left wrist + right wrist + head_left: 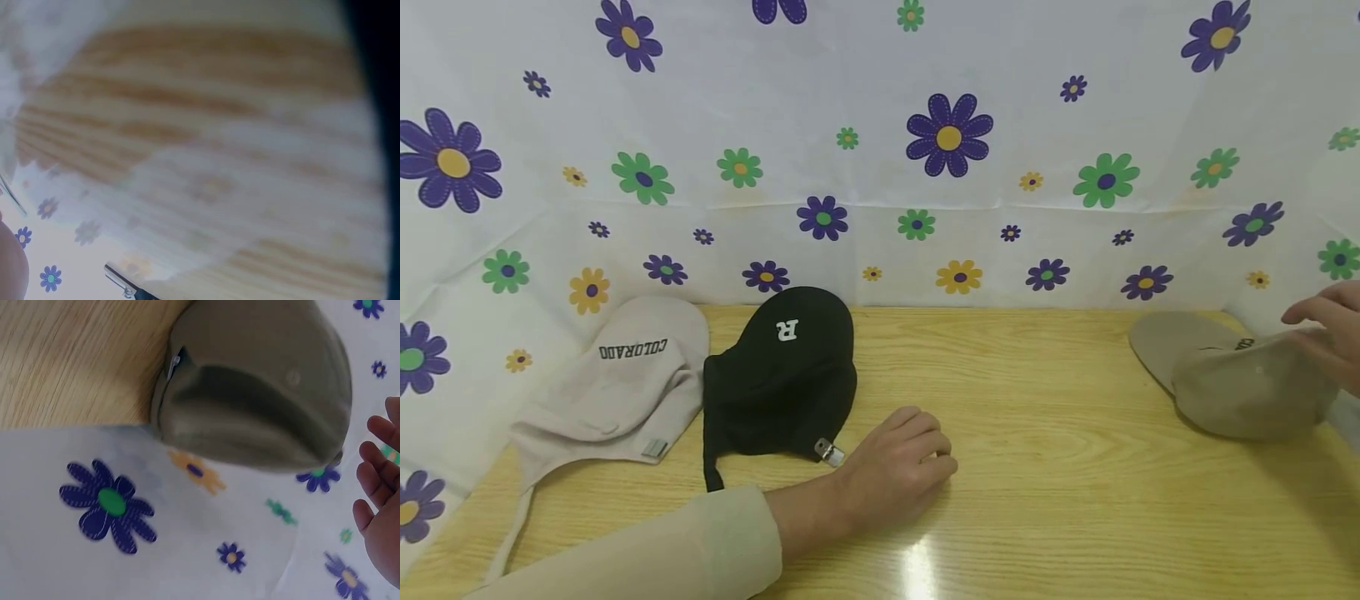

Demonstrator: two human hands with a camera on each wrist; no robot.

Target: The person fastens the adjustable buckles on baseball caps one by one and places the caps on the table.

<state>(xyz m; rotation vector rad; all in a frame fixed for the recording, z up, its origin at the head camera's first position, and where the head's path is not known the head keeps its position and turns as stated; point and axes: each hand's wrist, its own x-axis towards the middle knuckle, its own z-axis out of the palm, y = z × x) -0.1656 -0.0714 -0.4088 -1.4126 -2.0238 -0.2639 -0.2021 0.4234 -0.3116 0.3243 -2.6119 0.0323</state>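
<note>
My left hand (898, 467) rests over the table in the head view, fingers loosely curled and holding nothing. Just to its left lies a black cap (782, 375) with a white letter R, brim away from me and a metal strap buckle (830, 452) at its near edge. Farther left is a pale cap (632, 383) lettered COLORADO, its strap trailing toward me. At the right side sits a khaki cap (1240, 392), brim pointing left. My right hand (1333, 329) is by its crown; in the right wrist view, the spread fingers (375, 484) are apart from the cap.
A wood-grain table (1015, 467) carries the caps. White cloth (872, 75) printed with purple, green and yellow flowers stands behind the table and along both sides. The left wrist view is mostly blurred wood grain.
</note>
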